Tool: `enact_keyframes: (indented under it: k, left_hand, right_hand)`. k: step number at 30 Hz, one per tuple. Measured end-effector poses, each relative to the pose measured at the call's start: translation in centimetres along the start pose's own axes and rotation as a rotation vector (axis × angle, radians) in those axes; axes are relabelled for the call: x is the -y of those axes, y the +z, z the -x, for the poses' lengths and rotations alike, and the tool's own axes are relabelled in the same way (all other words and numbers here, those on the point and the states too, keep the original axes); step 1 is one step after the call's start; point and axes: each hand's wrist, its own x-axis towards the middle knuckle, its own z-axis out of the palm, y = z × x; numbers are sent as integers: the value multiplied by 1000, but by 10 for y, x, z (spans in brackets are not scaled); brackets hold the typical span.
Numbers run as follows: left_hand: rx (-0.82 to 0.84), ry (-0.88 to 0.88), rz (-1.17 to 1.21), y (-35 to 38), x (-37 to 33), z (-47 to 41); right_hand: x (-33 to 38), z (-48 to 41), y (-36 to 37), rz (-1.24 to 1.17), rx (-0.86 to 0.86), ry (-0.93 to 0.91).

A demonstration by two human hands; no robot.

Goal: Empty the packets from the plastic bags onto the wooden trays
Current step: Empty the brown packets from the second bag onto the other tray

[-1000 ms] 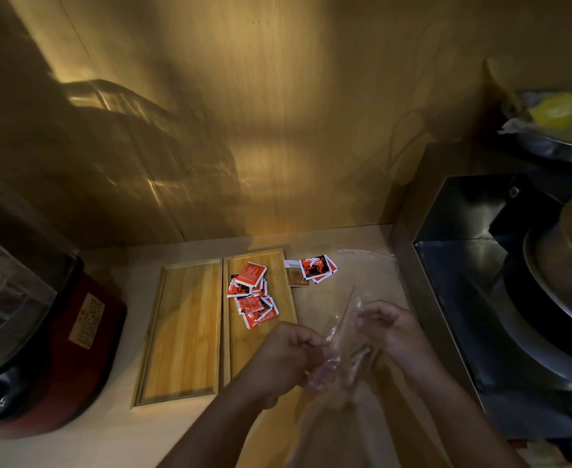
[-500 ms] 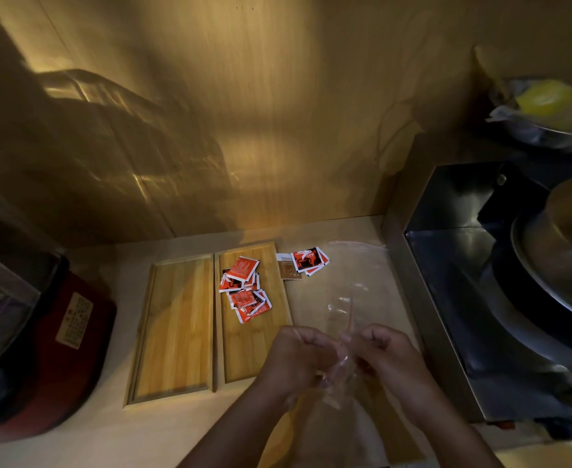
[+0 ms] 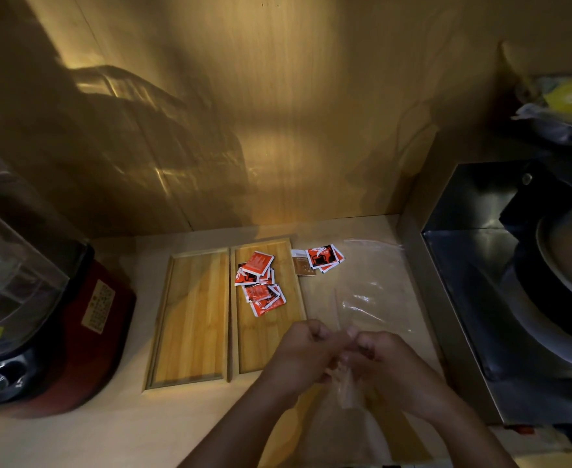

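Fingers (image 3: 315, 336) of both hands pinch a clear plastic bag (image 3: 345, 390) beside 2 wooden trays (image 3: 193, 319).

Both hands meet, fists closed

The left hand (image 3: 306, 354) and right hand (image 3: 387, 363) press knuckle to knuckle low in the view, fingers curled tight, both pinching thin clear plastic, bare forearms angling in from the bottom edge

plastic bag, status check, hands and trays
Left hand and right hand both pinching plastic bag. Red packets on right tray; left tray bare. Nothing blocking.
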Motion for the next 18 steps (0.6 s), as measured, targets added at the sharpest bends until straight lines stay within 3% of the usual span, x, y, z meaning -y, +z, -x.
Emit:
enact_keyframes:
  k: [5, 11, 18]
  left_hand:
    - [-84, 26, -100, -1, 5, -1]
    - [46, -106, 118, -15, 3, 4]
    - [86, -132, 234, -20, 6, 7]
  right_hand:
    - [1, -3, 7, 137, 21, -23]
    - [-2, -1, 7, 117, -55, -31]
    - [4, 5, 7, 45, -22, -62]
